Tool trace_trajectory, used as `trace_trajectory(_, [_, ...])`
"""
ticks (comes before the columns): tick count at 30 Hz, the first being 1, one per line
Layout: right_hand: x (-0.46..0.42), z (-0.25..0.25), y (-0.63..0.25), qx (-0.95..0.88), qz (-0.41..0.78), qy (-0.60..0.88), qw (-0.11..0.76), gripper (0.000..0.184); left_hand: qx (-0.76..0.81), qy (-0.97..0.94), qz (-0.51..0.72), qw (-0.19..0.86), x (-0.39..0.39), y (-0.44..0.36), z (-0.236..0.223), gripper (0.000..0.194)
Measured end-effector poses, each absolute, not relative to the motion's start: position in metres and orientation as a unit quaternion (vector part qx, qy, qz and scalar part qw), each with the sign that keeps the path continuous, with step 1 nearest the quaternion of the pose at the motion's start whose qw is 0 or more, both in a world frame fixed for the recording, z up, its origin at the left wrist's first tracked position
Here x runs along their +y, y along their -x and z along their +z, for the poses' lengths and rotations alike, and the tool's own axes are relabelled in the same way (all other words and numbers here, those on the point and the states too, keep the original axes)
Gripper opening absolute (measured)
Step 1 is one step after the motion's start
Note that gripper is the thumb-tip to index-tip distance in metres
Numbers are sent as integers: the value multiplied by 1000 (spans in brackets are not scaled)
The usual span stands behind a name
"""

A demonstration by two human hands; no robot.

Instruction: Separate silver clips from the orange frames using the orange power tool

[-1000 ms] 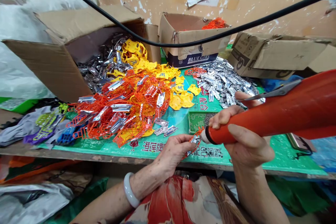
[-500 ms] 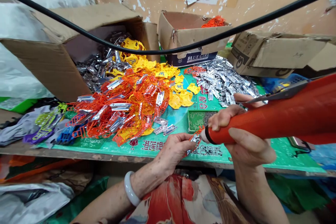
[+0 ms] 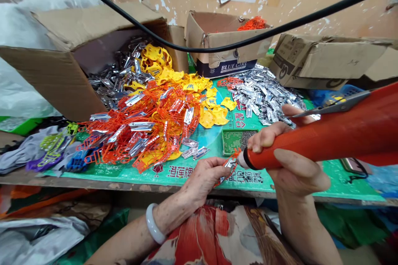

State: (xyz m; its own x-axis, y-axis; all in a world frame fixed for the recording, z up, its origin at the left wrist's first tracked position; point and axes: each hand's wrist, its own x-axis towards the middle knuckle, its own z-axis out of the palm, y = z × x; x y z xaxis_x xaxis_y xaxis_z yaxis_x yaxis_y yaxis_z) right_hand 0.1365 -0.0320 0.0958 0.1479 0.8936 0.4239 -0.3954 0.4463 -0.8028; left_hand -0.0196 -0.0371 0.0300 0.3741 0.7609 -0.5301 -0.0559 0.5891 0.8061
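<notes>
My left hand is closed, pinching an orange plastic part with a silver plate against it. Wrapped around the front of a red power screwdriver is my right hand. The screwdriver's pale tip meets the plate and part; the exact contact point is too small to make out. A grey lever runs along the tool's upper side, near my raised finger. Behind the tip stands a small green tray with tiny metal pieces, possibly screws, at its right end.
Orange parts, several bearing silver plates, and yellow parts lie heaped on the left. Loose silver plates are piled at centre right. Cardboard boxes line the back. A black cable sags across the view.
The black cable has swung down and back up. Both hands, the screwdriver and the orange part stay nearly in place. My view has shifted slightly.
</notes>
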Motion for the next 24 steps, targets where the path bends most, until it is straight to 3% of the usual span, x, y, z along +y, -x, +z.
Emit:
trace_trajectory(10, [-32,95,-135,-475,475,255,696,49,499,-368,264,739,-38,18,32,16])
trace_trajectory(17, [-30,92,-137,-510,469,236,681,32,517,-364,264,728,-39,16,32,14])
trace_trajectory(24, [-30,102,-138,-464,474,255,703,53,471,-346,284,760,-37,23,27,18])
